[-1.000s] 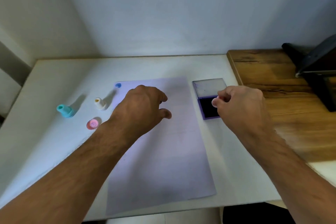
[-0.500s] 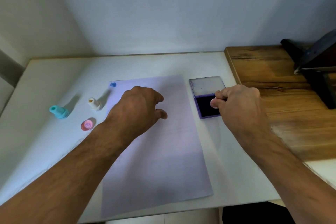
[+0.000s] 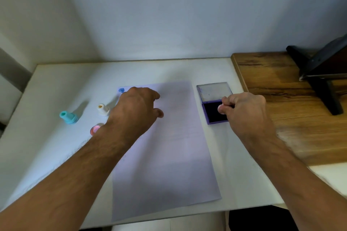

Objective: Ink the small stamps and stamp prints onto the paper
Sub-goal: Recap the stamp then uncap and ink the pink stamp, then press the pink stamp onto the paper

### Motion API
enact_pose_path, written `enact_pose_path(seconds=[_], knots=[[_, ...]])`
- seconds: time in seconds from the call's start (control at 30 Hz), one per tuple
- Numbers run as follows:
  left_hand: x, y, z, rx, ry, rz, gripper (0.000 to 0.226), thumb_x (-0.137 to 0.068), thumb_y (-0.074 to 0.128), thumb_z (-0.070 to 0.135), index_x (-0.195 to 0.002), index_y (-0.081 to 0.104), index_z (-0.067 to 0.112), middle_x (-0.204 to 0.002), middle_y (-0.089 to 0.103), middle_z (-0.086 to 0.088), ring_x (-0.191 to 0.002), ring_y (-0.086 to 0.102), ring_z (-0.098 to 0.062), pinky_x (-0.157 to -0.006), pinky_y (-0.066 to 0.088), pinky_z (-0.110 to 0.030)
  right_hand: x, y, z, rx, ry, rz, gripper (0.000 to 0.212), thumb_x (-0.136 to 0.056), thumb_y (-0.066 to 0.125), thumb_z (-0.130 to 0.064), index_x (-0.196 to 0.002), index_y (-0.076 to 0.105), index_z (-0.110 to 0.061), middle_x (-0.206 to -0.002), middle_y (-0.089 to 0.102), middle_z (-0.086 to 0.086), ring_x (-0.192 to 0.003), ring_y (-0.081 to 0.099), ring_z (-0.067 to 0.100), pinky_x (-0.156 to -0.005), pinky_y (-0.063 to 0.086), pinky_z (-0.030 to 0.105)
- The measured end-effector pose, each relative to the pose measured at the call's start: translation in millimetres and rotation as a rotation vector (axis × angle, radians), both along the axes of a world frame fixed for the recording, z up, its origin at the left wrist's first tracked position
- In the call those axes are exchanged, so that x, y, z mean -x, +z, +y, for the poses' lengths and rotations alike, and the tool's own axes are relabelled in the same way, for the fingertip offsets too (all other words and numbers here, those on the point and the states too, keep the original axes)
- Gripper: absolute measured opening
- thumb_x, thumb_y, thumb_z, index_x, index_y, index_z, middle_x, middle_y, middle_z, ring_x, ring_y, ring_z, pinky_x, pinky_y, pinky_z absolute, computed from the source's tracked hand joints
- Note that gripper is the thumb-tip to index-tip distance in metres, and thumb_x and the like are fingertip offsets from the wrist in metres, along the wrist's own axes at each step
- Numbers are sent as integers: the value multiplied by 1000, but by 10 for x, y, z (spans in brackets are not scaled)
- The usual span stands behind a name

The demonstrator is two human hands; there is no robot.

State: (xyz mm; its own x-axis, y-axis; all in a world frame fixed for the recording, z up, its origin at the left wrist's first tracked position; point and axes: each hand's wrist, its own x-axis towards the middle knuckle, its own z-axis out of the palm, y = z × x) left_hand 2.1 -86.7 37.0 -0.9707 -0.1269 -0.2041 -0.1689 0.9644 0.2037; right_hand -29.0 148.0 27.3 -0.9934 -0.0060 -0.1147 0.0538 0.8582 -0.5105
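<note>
A white sheet of paper [image 3: 169, 146] lies on the white table [image 3: 56, 80]. My left hand [image 3: 138, 108] rests on its upper left part, fingers spread, holding nothing. An open purple ink pad [image 3: 214, 112] sits right of the paper, its lid [image 3: 214, 91] folded back. My right hand [image 3: 244, 112] is over the dark pad, fingers pinched on a small stamp that is almost wholly hidden. Left of the paper stand a teal stamp [image 3: 68, 117], a white stamp [image 3: 102, 109] and a pink stamp [image 3: 95, 129]. A blue stamp [image 3: 121, 90] sits at the paper's top left corner.
A wooden surface [image 3: 281, 88] adjoins the table on the right, with a black stand [image 3: 319, 73] at its far end. A wall closes the back and left. The table's front edge runs just below the paper.
Both hands stay nearly where they were; my right hand has shifted slightly over the ink pad. The view has tilted a little.
</note>
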Motion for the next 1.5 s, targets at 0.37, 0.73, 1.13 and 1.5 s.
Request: enact_pose_path(seconds=[0.37,0.73,1.13,1.5], knots=[[-157,173,-64,30,20,-55,52,-83,72,41,-127,61,15,-117,67,-6,-110,61,-25,-89,48,-31,-36,-2,-79,-26,-62,82,18,-88,70,-16,-101,75,-4,-99,71,7,-84,57,12,-79,45,20],[-395,311,-154,35,-15,-102,54,-87,67,40,-133,53,15,-125,64,-5,-114,59,-23,-89,46,-29,-175,302,-1233,758,-266,199,23,-72,76,-24,-95,77,-20,-86,77,-3,-79,68,6,-81,60,39],[-648,160,-302,18,-27,71,22,-91,51,21,-112,55,15,-104,61,-1,-93,61,-20,-66,36,-25,105,-312,-2096,1001,-250,41,15,-80,73,-17,-94,75,-21,-75,76,-13,-82,73,10,-85,59,37],[-601,-69,-277,-88,-24,-229,47,-98,50,19,-143,38,12,-149,39,-10,-134,40,-24,-109,33,-33,138,-666,-2165,867,-98,145,24,-79,78,-19,-103,75,-19,-98,76,-8,-93,69,4,-86,56,24]])
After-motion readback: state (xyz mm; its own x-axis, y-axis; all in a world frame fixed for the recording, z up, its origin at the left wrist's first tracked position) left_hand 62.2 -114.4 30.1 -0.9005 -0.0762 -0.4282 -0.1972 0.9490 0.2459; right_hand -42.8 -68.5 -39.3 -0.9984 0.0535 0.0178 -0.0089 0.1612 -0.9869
